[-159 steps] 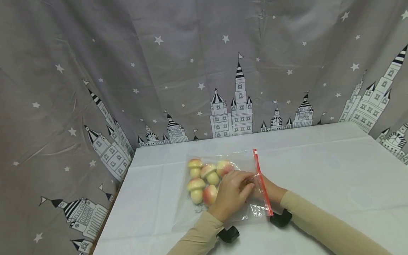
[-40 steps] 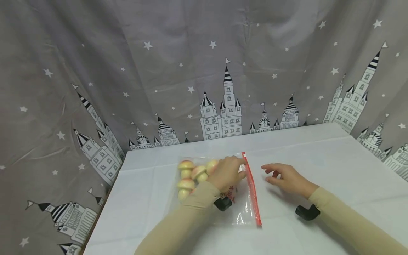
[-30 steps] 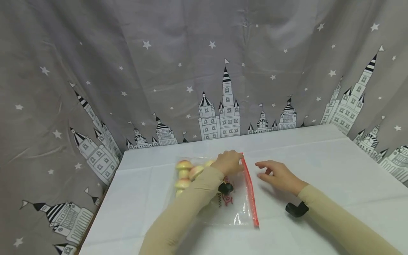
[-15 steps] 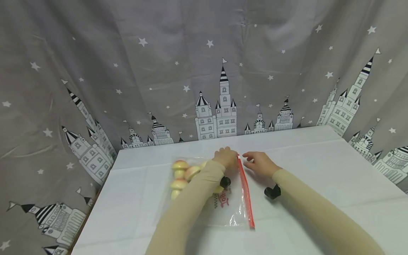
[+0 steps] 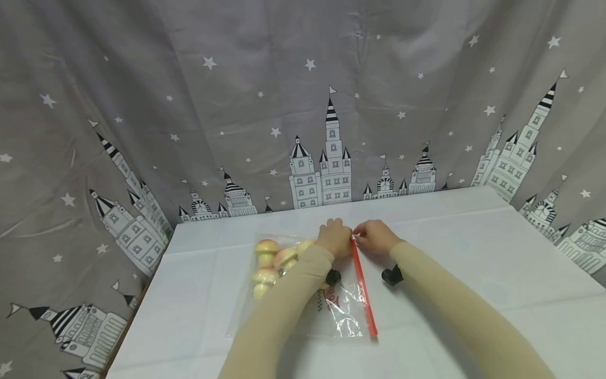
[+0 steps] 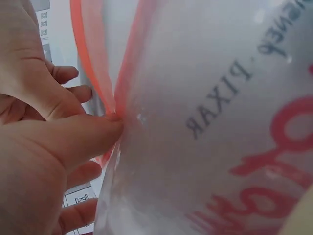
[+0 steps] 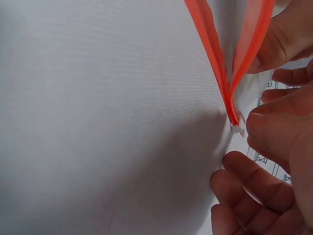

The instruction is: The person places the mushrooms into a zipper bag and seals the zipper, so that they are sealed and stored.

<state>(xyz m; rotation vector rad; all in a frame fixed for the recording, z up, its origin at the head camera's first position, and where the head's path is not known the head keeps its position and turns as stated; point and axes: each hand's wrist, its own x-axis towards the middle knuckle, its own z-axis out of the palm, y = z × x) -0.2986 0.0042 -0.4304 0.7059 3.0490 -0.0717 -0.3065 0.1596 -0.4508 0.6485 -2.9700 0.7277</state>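
Observation:
A clear zip bag (image 5: 352, 316) with a red closure strip (image 5: 363, 287) lies on the table, holding several yellow-and-red toy mushrooms (image 5: 266, 246). My left hand (image 5: 335, 238) pinches the bag's top edge near the far corner; in the left wrist view its thumb (image 6: 105, 128) presses on the plastic. At that corner my right hand (image 5: 376, 237) has its fingers loosely bent. The right wrist view shows the right thumb (image 7: 261, 125) right beside the small white slider (image 7: 237, 129), with a narrow gap. Both red strips part above the slider. My left sleeve hides some mushrooms.
A white cloth covers the table (image 5: 440, 247). Behind it hangs a grey curtain (image 5: 265, 63) printed with castles and stars. Black wrist mounts (image 5: 392, 275) sit under both wrists, close to the tabletop.
Several seconds ago my right hand was inside the bag; it came out to the right, then moved left to the far corner. My left hand shifted from over the mushrooms to the red strip's far end.

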